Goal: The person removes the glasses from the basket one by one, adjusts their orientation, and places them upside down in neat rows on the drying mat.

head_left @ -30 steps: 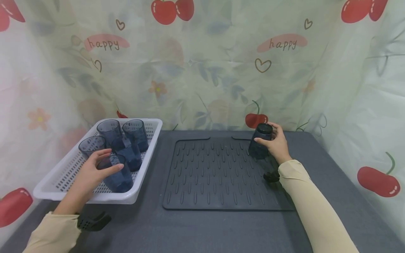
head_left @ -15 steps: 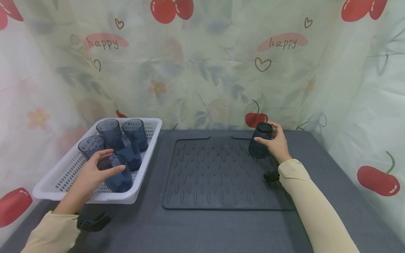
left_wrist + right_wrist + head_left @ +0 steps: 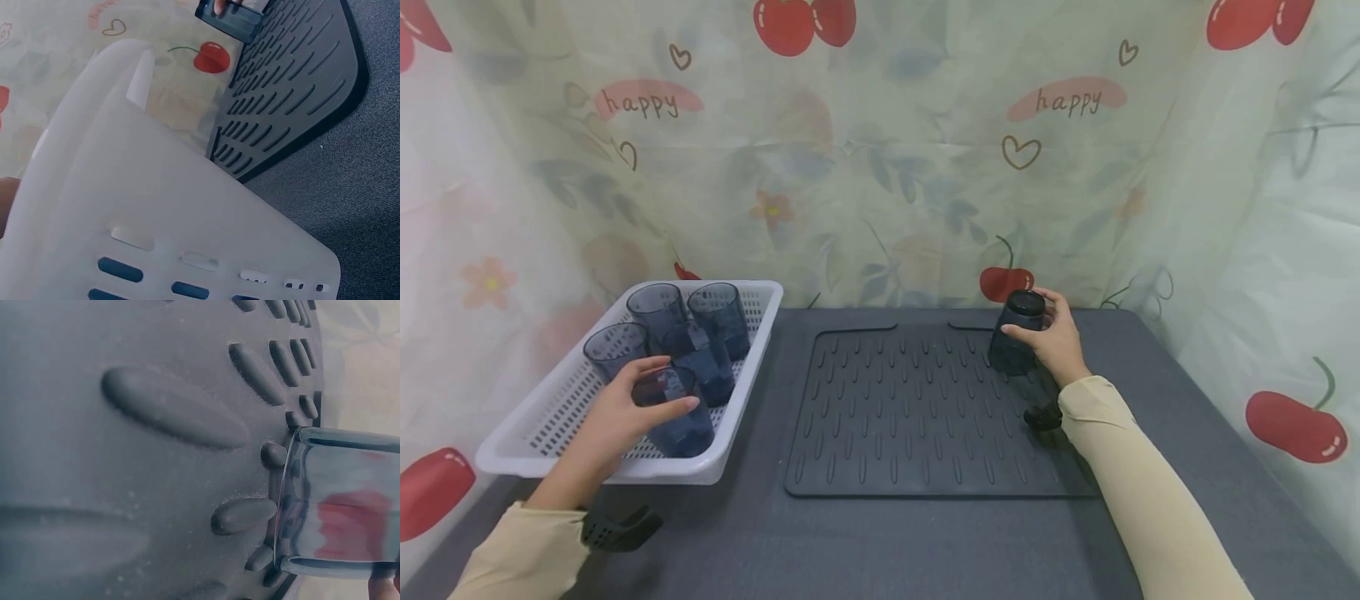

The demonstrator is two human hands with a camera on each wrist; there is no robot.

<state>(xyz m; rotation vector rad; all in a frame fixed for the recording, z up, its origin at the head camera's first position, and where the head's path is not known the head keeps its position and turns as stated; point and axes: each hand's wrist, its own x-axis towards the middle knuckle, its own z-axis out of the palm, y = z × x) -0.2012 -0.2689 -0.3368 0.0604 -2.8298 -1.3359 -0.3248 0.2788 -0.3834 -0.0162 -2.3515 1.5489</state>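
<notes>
In the head view, my right hand (image 3: pixel 1051 340) holds a dark blue-tinted drinking glass (image 3: pixel 1017 350) upside down, thumb in front and fingers behind near its base. Its rim stands at the back right of a dark ridged drying mat (image 3: pixel 880 417); the right wrist view shows the glass (image 3: pixel 340 469) with its rim against the ridges. My left hand (image 3: pixel 617 412) is at the front of a white basket (image 3: pixel 707 473), with thumb and fingers around the upper part of another tinted glass (image 3: pixel 683 433). That glass leans inside the basket.
Several more tinted glasses (image 3: pixel 718 312) fill the back and middle of the basket, some leaning on each other. The basket wall (image 3: pixel 156 181) covers most of the left wrist view. A printed curtain (image 3: pixel 880 192) closes off the back and sides of the grey table (image 3: pixel 880 546).
Both hands and the glasses keep nearly the same places. The head view has shifted very slightly.
</notes>
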